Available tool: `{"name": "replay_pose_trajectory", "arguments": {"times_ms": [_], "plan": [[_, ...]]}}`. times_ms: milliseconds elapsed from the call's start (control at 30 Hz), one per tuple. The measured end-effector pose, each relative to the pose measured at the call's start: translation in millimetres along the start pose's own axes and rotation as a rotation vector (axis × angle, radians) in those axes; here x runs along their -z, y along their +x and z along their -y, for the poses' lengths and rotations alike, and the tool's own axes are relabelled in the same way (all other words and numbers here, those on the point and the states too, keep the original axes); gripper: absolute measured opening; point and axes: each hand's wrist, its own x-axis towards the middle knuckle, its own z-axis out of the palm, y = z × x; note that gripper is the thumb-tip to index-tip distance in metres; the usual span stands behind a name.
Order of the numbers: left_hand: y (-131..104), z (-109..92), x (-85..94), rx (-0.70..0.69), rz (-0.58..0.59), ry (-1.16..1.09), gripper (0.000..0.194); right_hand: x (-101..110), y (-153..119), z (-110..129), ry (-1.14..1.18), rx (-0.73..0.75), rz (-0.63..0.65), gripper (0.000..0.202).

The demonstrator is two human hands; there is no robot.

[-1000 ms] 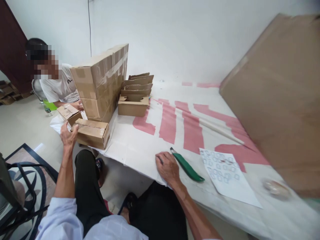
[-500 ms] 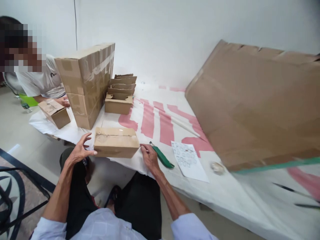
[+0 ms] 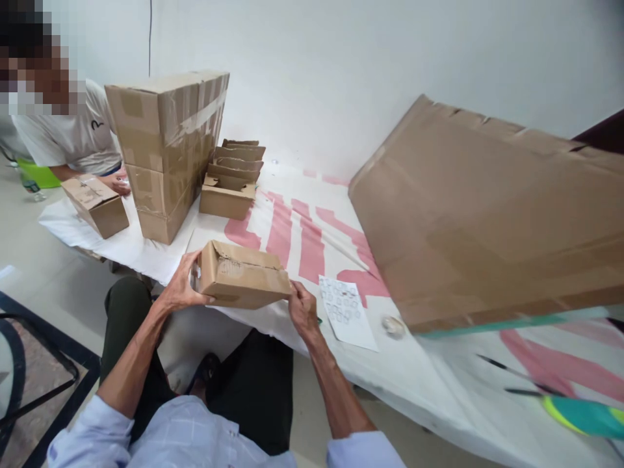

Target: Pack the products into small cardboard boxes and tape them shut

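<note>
Between my hands is a closed brown cardboard box (image 3: 248,276), at the near edge of the table, turned at a slant. My left hand (image 3: 182,286) grips its left end, thumb along the lower front and fingers up the side. At the opposite end my right hand (image 3: 303,305) has its fingers closed on the box's right corner. A strip of clear tape shows on the left end. Just past my right hand lies a sheet of paper (image 3: 346,312) with small printed shapes. The green-handled tool beside it is almost wholly hidden behind that hand.
Stacked taped boxes (image 3: 166,156) stand at the left, with open-topped cartons (image 3: 227,198) behind. A co-worker (image 3: 78,130) sits beyond a smaller box (image 3: 97,205). At right a large cardboard sheet (image 3: 478,221) leans over the table; a tape roll (image 3: 392,327) lies near it.
My left hand has closed onto the box's left end. The box has shifted right and swung round to a slant, with my right hand moving along and covering the green-handled tool.
</note>
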Motion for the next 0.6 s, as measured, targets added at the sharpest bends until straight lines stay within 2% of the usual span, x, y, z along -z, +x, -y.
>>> {"name": "replay_pose_trajectory", "arguments": {"times_ms": [100, 167, 233, 333, 400, 467, 533, 600], "plan": [[2, -15, -8.4, -0.047, -0.022, 0.039, 0.125, 12, 2, 10, 0.025, -0.057, -0.090, 0.064], [4, -23, -13.6, -0.062, -0.046, 0.068, 0.124, 16, 1, 26, 0.012, -0.014, -0.164, 0.058], [6, -30, -17.8, -0.065, -0.066, 0.100, 0.123, 19, -1, 50, -0.043, 0.130, -0.241, 0.047], [9, -41, -23.5, -0.065, -0.089, 0.158, 0.122, 22, -7, 100, -0.165, 0.486, -0.285, 0.028], [11, -47, -28.1, -0.069, -0.098, 0.195, 0.122, 22, -12, 138, -0.252, 0.715, -0.218, 0.018], [13, -55, -34.1, -0.072, -0.105, 0.226, 0.123, 17, -15, 171, -0.344, 0.885, -0.080, 0.016], [15, -63, -40.8, -0.066, -0.118, 0.255, 0.123, 10, -15, 194, -0.473, 1.003, 0.059, 0.017], [16, -70, -47.2, -0.047, -0.132, 0.279, 0.121, 1, -12, 206, -0.627, 1.073, 0.157, 0.017]]}}
